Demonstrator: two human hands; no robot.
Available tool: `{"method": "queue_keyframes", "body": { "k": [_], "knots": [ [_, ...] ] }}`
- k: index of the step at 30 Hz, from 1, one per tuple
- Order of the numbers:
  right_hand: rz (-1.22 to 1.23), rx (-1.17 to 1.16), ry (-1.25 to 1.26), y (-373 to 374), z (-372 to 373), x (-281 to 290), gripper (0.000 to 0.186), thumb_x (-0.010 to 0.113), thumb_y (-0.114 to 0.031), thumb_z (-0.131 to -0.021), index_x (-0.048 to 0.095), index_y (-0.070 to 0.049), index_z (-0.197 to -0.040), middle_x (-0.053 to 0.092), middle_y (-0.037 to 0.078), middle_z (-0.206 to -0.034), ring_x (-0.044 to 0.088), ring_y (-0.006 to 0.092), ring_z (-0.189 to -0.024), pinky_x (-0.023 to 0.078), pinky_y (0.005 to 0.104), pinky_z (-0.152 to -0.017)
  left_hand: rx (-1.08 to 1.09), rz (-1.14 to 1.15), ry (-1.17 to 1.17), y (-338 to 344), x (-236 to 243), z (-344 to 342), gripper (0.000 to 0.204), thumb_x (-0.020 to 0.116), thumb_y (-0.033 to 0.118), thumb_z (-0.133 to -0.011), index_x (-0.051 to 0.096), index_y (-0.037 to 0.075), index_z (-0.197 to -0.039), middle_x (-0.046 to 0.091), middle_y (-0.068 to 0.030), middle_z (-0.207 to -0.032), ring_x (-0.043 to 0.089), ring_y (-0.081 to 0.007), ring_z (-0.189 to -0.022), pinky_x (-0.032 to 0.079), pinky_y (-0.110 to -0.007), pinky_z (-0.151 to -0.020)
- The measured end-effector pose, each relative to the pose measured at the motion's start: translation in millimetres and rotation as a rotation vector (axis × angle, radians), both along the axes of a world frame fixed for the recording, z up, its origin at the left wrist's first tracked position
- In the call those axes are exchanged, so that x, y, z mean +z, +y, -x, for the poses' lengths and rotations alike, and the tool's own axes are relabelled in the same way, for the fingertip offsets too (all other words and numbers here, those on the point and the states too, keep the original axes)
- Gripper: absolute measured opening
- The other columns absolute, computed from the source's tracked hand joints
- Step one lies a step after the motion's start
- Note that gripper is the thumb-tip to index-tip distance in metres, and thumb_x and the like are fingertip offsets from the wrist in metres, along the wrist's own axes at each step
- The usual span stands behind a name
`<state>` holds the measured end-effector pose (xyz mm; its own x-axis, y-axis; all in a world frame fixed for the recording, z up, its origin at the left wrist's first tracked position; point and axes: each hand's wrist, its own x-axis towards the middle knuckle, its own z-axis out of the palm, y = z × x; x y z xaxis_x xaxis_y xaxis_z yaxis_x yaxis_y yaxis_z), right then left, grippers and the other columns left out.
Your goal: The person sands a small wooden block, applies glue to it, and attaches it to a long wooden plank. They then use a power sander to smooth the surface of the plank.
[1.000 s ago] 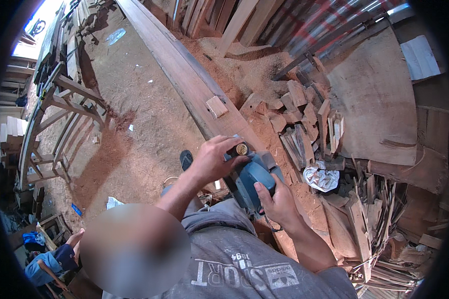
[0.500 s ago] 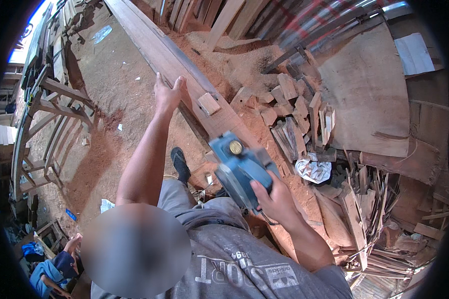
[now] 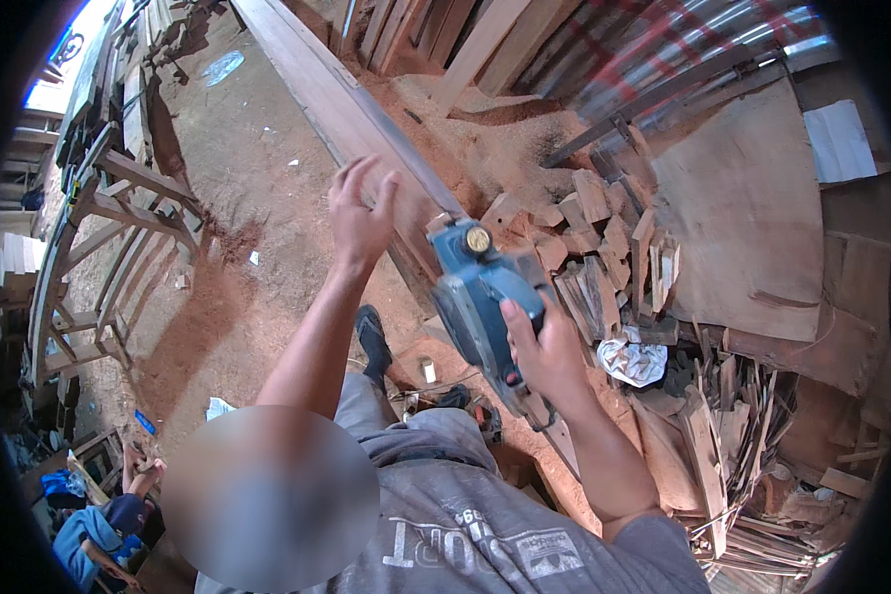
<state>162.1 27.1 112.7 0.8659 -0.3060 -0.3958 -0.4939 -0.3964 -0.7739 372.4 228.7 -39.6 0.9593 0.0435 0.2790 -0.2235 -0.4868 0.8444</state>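
Observation:
A long reddish plank [image 3: 342,109] runs from the upper left down toward my body. A blue electric planer [image 3: 485,297] with a round yellowish knob on top sits over it, lined up roughly with its length. My right hand [image 3: 546,346] is wrapped round the planer's rear handle. Ahead of the tool, my left hand [image 3: 361,213] hovers over or rests lightly on the plank's left edge, fingers apart and holding nothing. The planer hides the stretch of wood beneath it.
Offcut blocks [image 3: 594,223] and thin scrap strips [image 3: 723,436] lie heaped at the right, near a crumpled white bag [image 3: 632,356]. A wooden frame [image 3: 119,208] stands at left. Another person [image 3: 99,535] is at lower left. Sawdust covers the ground.
The planer has turned from a slanted position into line with the plank. My left hand's fingers have curled somewhat. The small wood block on the plank no longer shows.

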Motion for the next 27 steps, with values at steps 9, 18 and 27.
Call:
{"method": "queue_keyframes", "body": {
  "k": [9,18,27],
  "knots": [
    [0.137,0.124,-0.149,16,-105,-23,0.063,0.062,-0.053,-0.107,0.065,0.008,-0.122,0.074,0.027,-0.089,0.076,0.0403,-0.081,0.058,0.0452,-0.071,-0.492,-0.026,0.136,-17,76,-30,0.047,0.089,0.034,-0.089,0.079,0.005,-0.125,0.080,-0.0208,-0.111,0.080,-0.0334,-0.097,0.063,-0.042,-0.089],
    [0.123,0.055,-0.061,11,-37,8,0.053,0.063,-0.048,-0.108,0.066,0.004,-0.121,0.071,0.017,-0.079,0.072,0.0254,-0.063,0.056,0.0396,-0.060,-0.885,-0.095,0.015,-22,60,-10,0.051,0.085,0.040,-0.092,0.076,0.008,-0.130,0.077,-0.0232,-0.121,0.070,-0.0408,-0.124,0.056,-0.050,-0.105],
    [0.074,0.096,0.007,16,-45,11,0.062,0.064,-0.046,-0.107,0.062,0.009,-0.136,0.077,0.028,-0.106,0.078,0.0416,-0.101,0.060,0.0470,-0.090,0.292,-0.030,0.591,10,-45,-130,0.111,0.073,0.063,-0.097,0.017,0.005,-0.174,0.021,-0.0321,-0.176,0.028,-0.0491,-0.161,0.028,-0.053,-0.132]
  ]
}}
